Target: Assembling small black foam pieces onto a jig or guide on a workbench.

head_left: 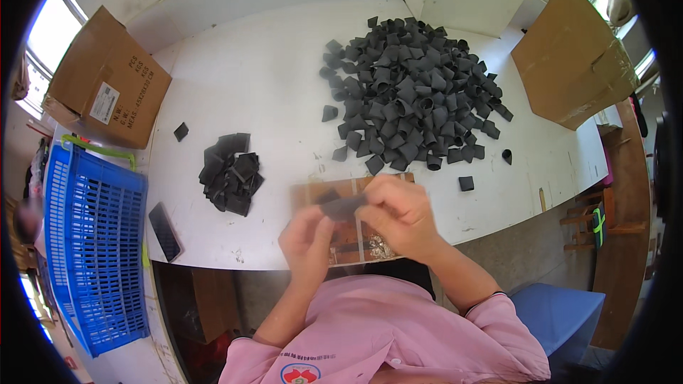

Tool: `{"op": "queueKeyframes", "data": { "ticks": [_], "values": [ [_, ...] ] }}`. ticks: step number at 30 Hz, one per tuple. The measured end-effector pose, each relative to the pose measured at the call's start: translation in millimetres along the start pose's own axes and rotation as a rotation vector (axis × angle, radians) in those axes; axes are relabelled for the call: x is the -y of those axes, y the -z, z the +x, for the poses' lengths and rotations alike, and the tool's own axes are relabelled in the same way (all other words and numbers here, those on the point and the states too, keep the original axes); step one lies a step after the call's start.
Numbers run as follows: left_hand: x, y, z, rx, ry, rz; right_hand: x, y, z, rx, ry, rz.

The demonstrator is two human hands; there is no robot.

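Both my hands are raised over a brown, taped cardboard sheet at the table's near edge. A small dark grey tube-like piece of soft material is stretched between them. My left hand pinches its left end, while the fingers of my right hand close on its right end. Motion blurs the left hand and the piece a little. Beyond my hands, a large heap of similar grey tubes spreads over the white table. To the left lies a smaller pile of flatter dark pieces.
Single pieces lie apart at the left and right. A black phone rests by the left edge, beside a blue plastic basket. Cardboard boxes stand at left and right. A blue stool is at lower right.
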State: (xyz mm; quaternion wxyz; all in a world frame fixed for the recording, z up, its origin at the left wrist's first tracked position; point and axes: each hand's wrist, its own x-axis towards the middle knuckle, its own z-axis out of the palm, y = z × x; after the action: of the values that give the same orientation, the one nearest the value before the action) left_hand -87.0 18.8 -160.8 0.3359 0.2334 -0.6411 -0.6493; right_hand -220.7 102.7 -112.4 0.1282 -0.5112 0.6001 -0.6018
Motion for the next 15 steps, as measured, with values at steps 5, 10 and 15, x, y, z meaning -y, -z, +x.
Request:
{"op": "queueKeyframes", "data": {
  "ticks": [5, 10, 15],
  "values": [
    [18, 12, 7, -0.124, 0.127, -0.174, -68, 28, 7, -0.019, -0.334, -0.269],
    [56, 39, -8, -0.136, 0.354, -0.048, -153, 51, 10, 0.267, -0.595, -0.616],
    [61, 43, -19, -0.155, 0.435, -0.061, -203, 75, 67, 0.305, -0.604, -0.636]
  ]
}}
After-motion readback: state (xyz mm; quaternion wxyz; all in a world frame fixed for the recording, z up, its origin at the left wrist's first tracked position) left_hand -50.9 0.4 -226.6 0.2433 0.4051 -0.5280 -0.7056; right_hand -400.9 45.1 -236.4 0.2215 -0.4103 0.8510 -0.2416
